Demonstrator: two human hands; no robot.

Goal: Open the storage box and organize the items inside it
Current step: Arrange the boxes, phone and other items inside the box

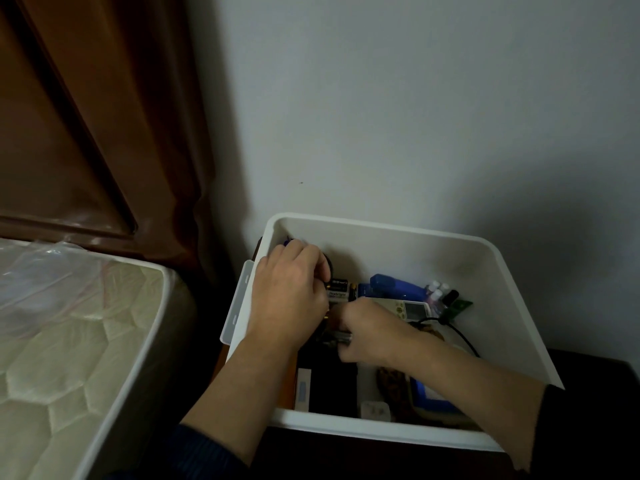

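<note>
Storage box (512, 317), white and lidless, sits in the lower right of the frame against the pale wall (415, 98), so the opening step looks done and the sorting is what's going on. A translucent piece that may be its lid (239, 303) stands wedged along the box's left side, probably parked there to keep it out of the way.

Both hands are down inside, near the middle-left of the box. The left hand (291, 289) is curled with its fingertips closed on something small and dark by the batteries (339, 289); I can't make out exactly what it pinches. The right hand (367, 330), just below and right of it, is clenched round a short metallic cylinder (341, 338), likely another battery. My guess is the batteries are being gathered together at that spot, which would explain why the hands work so close, nearly touching.

Further right lie a blue stapler (394, 287), a white remote (408, 308), some small bottles (438, 291) in the corner, and a black cable (457, 332) looping over them. Along the lower edge of the box are flat dark and white items, too dim to name.

A mattress (69, 341) fills the lower left of the frame, with a brown curtain (104, 116) above it.
</note>
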